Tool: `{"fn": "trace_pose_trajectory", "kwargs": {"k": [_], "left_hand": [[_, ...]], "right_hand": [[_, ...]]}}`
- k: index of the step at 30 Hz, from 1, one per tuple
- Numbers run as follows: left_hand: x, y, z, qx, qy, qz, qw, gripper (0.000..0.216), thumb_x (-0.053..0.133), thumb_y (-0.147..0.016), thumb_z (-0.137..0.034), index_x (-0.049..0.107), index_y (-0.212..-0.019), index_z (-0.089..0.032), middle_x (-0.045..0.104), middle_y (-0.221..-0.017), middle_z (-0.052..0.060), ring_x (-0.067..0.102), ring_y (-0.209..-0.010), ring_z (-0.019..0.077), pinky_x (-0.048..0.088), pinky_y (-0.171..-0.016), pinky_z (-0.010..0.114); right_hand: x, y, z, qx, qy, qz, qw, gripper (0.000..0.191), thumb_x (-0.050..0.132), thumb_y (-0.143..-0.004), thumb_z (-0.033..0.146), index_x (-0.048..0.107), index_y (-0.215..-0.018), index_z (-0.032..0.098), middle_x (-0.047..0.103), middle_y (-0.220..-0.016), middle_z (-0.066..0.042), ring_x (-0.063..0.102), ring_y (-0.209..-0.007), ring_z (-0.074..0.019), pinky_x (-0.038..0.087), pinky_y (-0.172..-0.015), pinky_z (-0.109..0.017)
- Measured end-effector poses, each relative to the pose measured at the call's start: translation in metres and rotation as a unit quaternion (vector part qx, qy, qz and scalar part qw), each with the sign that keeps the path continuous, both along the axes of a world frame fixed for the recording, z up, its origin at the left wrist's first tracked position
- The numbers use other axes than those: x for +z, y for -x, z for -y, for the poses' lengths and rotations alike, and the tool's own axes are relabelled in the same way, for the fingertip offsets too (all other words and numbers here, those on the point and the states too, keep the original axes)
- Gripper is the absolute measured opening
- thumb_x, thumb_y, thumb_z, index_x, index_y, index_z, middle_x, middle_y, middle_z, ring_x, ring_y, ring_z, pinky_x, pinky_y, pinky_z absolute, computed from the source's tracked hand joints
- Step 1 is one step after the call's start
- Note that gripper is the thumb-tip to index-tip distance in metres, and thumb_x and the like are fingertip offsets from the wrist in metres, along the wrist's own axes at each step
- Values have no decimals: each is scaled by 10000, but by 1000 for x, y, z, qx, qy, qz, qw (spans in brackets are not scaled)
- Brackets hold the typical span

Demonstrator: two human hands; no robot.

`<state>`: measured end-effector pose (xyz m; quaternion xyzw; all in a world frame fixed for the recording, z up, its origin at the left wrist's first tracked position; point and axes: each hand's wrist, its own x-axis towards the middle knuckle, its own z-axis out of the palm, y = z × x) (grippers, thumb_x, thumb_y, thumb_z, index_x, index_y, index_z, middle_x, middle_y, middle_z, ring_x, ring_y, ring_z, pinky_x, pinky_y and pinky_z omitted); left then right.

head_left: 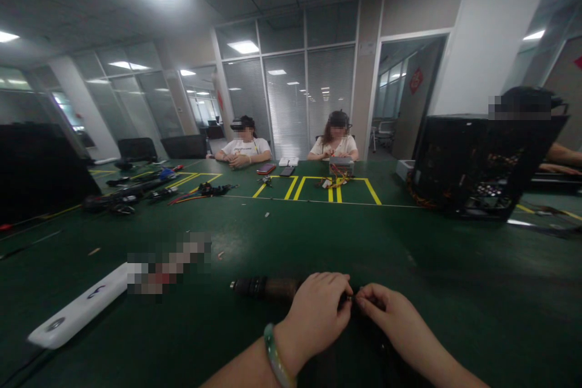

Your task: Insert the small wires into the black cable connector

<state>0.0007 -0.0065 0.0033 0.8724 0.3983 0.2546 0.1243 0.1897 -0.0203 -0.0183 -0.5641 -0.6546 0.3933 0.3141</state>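
A dark drill-like tool (273,288) juts from beneath the left hand (321,303), near the right hand (386,309). I cannot tell what their fingers grip.

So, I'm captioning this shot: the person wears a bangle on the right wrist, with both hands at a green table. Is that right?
Not quite: in the head view, the bangle is on the left wrist, behind the left hand. Both hands are at a green table.

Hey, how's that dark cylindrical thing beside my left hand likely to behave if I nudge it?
The dark cylindrical thing may roll, given its rounded shape, though your left hand, hiding part of it, might block that. It's probably stiff: it looks straight.
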Motion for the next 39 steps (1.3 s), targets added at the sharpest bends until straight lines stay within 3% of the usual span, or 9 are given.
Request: {"fn": "trace_pose_trajectory", "kwargs": {"k": [15,27,39], "left_hand": [[5,-1,0,-2,-3,-51,999,91,593,-846,-169,586,-930,-202,635,-1079,16,568,-1015,206,429,-910,369],[2,0,-1,0,4,-10,1000,72,603,-860,-169,580,-918,-205,630,-1117,6,576,-1023,195,433,-935,370],[-1,-1,-2,-3,-1,-19,1000,199,688,-806,-202,581,-971,-231,629,-1121,-3,568,-1023,215,421,-937,397]], "right_hand": [[0,-2,-1,-20,-6,49,999,201,528,-869,338,683,-836,213,701,-774,-6,645,-719,-186,415,-607,-247],[-5,-3,-2,-5,7,-10,1000,230,522,-874,364,666,-826,192,647,-743,-2,590,-702,-168,411,-611,-233],[-5,-3,-1,-44,-33,56,997,183,516,-866,325,593,-759,199,625,-696,13,577,-663,-161,383,-575,-231]]}}
